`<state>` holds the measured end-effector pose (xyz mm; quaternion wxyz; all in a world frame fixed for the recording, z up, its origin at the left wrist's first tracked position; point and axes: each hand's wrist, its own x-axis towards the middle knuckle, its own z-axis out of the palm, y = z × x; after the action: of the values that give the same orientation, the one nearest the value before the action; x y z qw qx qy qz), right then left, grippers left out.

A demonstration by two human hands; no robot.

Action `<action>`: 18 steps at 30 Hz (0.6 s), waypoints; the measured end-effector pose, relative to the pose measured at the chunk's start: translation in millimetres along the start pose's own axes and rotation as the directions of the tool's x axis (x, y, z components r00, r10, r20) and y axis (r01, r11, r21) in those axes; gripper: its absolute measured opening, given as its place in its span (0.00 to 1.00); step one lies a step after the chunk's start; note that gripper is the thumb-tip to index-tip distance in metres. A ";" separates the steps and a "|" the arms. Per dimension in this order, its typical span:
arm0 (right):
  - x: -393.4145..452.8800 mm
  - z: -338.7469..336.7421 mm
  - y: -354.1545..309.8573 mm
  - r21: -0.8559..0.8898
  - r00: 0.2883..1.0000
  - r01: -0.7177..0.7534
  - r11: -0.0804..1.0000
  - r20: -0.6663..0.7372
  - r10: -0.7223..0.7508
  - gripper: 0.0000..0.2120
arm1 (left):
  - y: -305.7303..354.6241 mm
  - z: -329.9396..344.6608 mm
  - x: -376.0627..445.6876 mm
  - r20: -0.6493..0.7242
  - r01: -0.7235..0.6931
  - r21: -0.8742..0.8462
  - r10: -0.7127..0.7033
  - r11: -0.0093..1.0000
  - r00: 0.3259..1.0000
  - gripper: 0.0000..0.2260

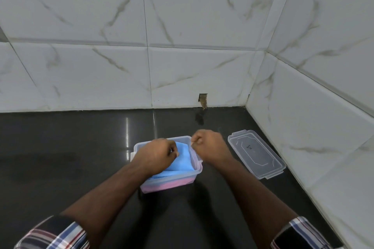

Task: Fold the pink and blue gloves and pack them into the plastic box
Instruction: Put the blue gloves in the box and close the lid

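Near the counter's right back corner, my left hand is pressing closed onto the blue glove over the pink glove inside the plastic box; my right hand is pinching its rim, the lid lying beside.

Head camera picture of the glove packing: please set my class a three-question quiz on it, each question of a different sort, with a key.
1. True or false: the lid is clipped onto the plastic box.
2. Which glove lies on top in the box? A) pink glove B) blue glove
3. Fill in: the lid lies on the black counter to the ____ of the box.

Key
1. False. The lid lies flat on the counter, apart from the box.
2. B. The blue glove covers the pink glove, which shows through the box's near wall. The left hand presses into the blue glove; the right hand is at the rim.
3. Right.
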<state>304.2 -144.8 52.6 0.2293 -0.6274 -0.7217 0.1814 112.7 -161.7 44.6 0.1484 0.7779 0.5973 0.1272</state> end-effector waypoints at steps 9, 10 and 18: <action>-27.1 -6.0 107.6 -0.332 0.933 -0.341 0.880 -0.009 0.359 0.19 | 47.1 27.7 19.4 -0.136 -0.152 -0.028 0.147 0.988 0.980 0.09; -29.5 -4.6 109.3 -0.343 0.931 -0.342 0.875 0.001 0.365 0.18 | 52.5 29.6 21.8 -0.134 -0.163 -0.022 0.159 0.986 0.978 0.09; -31.2 6.7 103.4 0.008 0.978 -0.210 0.978 0.011 0.210 0.20 | 108.7 47.6 36.0 -0.024 -0.027 -0.220 0.022 0.975 0.999 0.09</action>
<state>388.9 -160.2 -12.9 0.2083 -0.6983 -0.6515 0.2111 236.6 -156.9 43.0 0.2258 0.7624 0.5715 0.2027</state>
